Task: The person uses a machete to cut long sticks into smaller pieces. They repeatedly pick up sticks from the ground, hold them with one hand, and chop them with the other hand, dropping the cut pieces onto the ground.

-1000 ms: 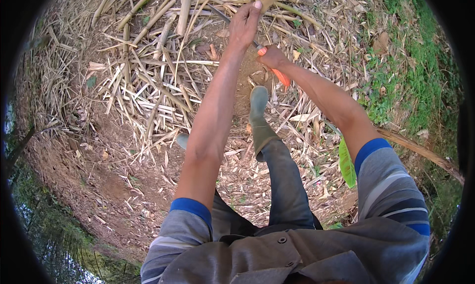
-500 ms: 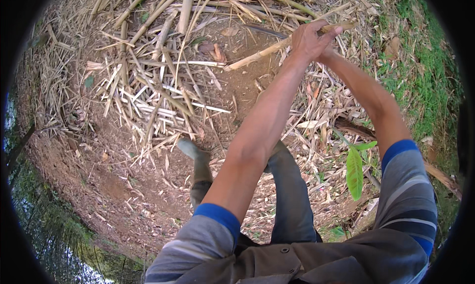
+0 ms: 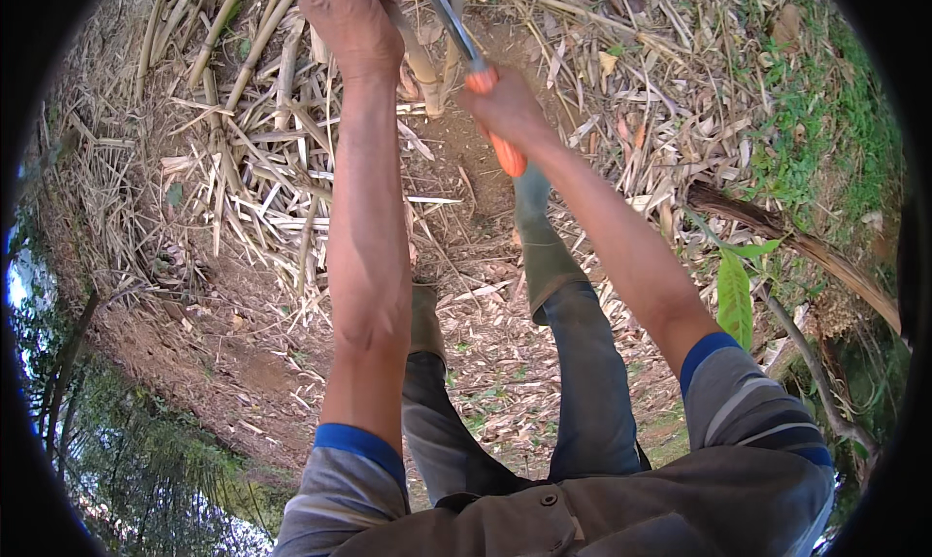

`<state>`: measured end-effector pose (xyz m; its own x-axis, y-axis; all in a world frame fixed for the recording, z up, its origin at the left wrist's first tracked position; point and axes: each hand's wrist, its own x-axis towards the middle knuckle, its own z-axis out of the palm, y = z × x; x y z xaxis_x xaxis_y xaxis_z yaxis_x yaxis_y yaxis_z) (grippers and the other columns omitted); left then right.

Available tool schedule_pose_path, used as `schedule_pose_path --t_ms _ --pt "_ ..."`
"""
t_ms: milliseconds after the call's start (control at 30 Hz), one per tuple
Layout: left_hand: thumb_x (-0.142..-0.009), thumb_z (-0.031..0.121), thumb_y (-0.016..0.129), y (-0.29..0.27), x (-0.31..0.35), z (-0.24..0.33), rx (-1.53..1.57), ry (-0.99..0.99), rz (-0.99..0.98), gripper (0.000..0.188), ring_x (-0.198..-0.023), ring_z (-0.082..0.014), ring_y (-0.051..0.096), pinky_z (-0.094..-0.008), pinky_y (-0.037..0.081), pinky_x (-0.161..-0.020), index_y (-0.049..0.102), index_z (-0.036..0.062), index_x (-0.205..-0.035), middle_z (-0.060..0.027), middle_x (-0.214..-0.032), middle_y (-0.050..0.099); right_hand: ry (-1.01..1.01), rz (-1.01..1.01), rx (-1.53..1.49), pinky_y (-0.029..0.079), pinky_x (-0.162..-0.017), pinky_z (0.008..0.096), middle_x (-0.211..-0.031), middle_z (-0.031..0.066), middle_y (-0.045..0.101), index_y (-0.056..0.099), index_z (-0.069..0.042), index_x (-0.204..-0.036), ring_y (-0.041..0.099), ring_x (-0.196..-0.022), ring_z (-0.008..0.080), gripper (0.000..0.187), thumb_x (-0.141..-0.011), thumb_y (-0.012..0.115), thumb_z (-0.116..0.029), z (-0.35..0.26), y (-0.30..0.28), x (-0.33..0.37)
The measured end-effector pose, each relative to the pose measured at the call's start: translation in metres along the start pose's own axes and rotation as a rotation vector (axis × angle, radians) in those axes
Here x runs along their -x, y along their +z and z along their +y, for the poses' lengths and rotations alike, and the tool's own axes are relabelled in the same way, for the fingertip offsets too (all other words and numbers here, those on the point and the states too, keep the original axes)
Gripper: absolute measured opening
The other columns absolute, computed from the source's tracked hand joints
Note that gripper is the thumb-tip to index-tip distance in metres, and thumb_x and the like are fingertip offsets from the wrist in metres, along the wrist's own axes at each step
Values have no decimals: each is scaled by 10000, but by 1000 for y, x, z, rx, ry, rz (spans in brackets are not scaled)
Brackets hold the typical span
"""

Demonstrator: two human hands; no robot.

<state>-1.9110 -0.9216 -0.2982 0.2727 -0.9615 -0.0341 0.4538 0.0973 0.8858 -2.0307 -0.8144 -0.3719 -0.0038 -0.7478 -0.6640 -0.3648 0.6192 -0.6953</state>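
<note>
My left hand [image 3: 354, 23] is closed at the top of the view. It is shut on a pale, dry stalk [image 3: 419, 67] that slants down and to the right from my fingers; the stalk's upper part runs out of view. To its right, my right hand [image 3: 507, 106] wraps round the orange handle [image 3: 507, 157] of a long-bladed knife like a machete. The grey blade [image 3: 447, 14] points up and away, beside the stalk, and its tip is cut off by the upper edge. Whether blade and stalk touch, I cannot tell.
Cut dry stalks [image 3: 257, 57] lie piled at the far left. Split pieces [image 3: 277, 198] cover the soil nearer me. My boot [image 3: 532, 200] stands below the right hand. A brown branch [image 3: 796, 237] and a leafy green sprig [image 3: 735, 300] are on the right, with grass [image 3: 825, 120] beyond.
Both hands were together at the upper right on a stalk; now they are apart. My left hand has moved left, my right hand down and left. The orange handle has come into sight.
</note>
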Motion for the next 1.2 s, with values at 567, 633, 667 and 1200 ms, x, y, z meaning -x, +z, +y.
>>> schedule_pose_path --t_ms 567,633,667,1200 --pt "-704 648 536 -73 -32 7 51 85 -78 544 -442 -72 400 -215 361 -440 504 105 -717 27 -532 430 112 -45 -223 433 -479 319 -580 59 535 529 -39 -779 526 -466 157 151 -716 605 -153 65 42 33" --pt "-834 550 521 -57 -25 6 75 109 -37 444 -450 -58 348 -193 278 -407 482 111 -778 29 -584 411 -79 92 -180 440 -501 334 -598 69 550 535 -36 -777 544 -490 175 169 -707 618 -165 94 68 42" --pt "-833 546 524 -55 -25 6 72 104 -18 445 -453 -57 350 -192 278 -408 483 107 -779 29 -585 412 -176 161 -154 444 -513 341 -607 74 558 538 -34 -776 554 -502 183 178 -703 624 -172 116 82 44" --pt "-585 798 467 -125 -16 31 65 13 -94 697 -446 -93 371 -239 356 -500 533 107 -650 31 -476 382 770 -764 -812 367 -424 276 -591 0 461 467 -83 -746 437 -467 103 141 -696 597 -98 209 51 15"
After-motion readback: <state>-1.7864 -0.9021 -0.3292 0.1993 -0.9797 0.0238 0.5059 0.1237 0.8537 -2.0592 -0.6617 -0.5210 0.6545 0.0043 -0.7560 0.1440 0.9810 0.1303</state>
